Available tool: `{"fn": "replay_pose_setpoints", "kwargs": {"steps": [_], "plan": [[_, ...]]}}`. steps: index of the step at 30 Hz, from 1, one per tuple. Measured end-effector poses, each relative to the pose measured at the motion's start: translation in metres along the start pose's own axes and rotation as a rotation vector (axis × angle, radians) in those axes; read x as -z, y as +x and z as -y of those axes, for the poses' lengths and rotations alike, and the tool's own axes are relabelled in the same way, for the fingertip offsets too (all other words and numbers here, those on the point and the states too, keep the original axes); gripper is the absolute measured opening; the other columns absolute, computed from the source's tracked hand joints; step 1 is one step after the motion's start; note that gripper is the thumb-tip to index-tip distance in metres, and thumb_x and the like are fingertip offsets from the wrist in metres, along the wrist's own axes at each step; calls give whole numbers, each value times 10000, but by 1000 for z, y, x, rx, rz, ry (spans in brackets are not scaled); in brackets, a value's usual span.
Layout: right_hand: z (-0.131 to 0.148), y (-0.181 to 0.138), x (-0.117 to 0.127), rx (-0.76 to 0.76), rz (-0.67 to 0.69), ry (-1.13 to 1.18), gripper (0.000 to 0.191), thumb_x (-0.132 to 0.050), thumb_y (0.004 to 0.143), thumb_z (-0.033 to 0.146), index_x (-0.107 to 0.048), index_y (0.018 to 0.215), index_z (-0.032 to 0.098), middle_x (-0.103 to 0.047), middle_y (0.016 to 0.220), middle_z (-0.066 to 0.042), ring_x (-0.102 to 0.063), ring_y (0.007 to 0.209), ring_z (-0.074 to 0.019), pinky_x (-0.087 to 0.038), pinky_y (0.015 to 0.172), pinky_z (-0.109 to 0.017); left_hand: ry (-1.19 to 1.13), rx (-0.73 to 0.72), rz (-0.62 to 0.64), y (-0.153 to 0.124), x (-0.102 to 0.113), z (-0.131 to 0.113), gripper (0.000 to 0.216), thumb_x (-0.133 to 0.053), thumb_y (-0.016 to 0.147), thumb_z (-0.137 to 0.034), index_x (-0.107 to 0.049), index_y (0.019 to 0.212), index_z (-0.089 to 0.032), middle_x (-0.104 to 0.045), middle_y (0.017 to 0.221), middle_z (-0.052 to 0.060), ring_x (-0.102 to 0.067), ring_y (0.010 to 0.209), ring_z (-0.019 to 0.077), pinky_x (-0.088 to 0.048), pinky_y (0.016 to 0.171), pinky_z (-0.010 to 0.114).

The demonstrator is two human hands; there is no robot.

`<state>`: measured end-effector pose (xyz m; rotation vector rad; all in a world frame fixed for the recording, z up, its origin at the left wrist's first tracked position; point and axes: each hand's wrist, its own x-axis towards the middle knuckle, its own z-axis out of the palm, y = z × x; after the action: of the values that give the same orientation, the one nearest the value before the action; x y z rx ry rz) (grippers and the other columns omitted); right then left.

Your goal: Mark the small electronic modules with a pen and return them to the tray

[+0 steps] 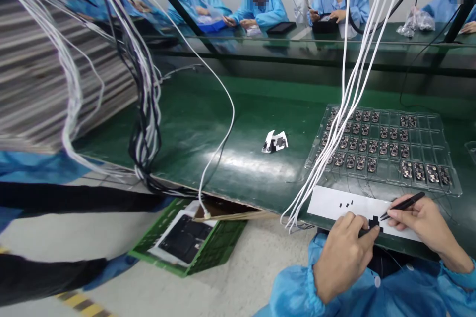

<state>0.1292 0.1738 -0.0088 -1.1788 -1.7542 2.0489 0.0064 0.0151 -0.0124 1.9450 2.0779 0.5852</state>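
Right hand (424,223) is pinching black tweezers (403,204), tip touching small black part (374,221) on white strip (334,203); left hand (344,252) is pressing fingertips just beside that part, grasping nothing.

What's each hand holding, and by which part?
Right hand grips black tweezers near their middle, tips down at the white strip. Left hand holds nothing; its fingers press a small black piece onto the strip.
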Motion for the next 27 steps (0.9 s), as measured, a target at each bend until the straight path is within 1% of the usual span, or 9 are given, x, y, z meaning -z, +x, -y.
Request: {"fn": "replay_pose_setpoints", "kwargs": {"steps": [5,12,17,21,25,27], "plan": [[3,1,-4,-20,10,-50,352,-781,555,395,-611,713,131,-681,596,-60,-675,579,-207,-525,494,-249,22,5,1,1,1,-1,287,-475,848,-172,-552,1120,-220,-508,954,61,-464,846,229,-451,698,382],[5,0,-5,-26,8,-68,351,-763,568,402,-605,727,132,-676,575,-52,-671,570,-201,-527,501,-248,21,-6,2,2,0,0,278,-485,844,-172,-558,1108,-219,-506,953,61,-467,842,221,-451,703,378],[3,1,-3,12,35,-85,333,-733,623,418,-621,716,119,-670,535,-60,-647,530,-174,-518,503,-235,12,-1,9,3,1,0,289,-489,840,-172,-560,1116,-218,-510,953,61,-471,840,221,-455,701,379],[3,-1,-3,47,27,-66,331,-738,639,426,-635,714,120,-671,525,-60,-628,499,-164,-511,498,-233,10,-3,-1,3,1,-1,298,-491,842,-176,-561,1127,-224,-517,953,62,-481,831,220,-458,697,377],[11,-17,-4,107,-22,39,285,-742,658,407,-635,695,146,-660,504,-39,-612,467,-161,-502,487,-237,16,4,-12,1,2,-3,290,-476,844,-150,-576,1106,-221,-533,922,70,-505,819,221,-472,697,370],[18,-27,2,165,-54,86,252,-731,687,389,-642,705,154,-658,507,-33,-610,470,-160,-500,493,-238,11,17,-8,1,5,-1,294,-485,829,-131,-586,1090,-223,-548,909,73,-525,815,221,-483,687,353]]}}
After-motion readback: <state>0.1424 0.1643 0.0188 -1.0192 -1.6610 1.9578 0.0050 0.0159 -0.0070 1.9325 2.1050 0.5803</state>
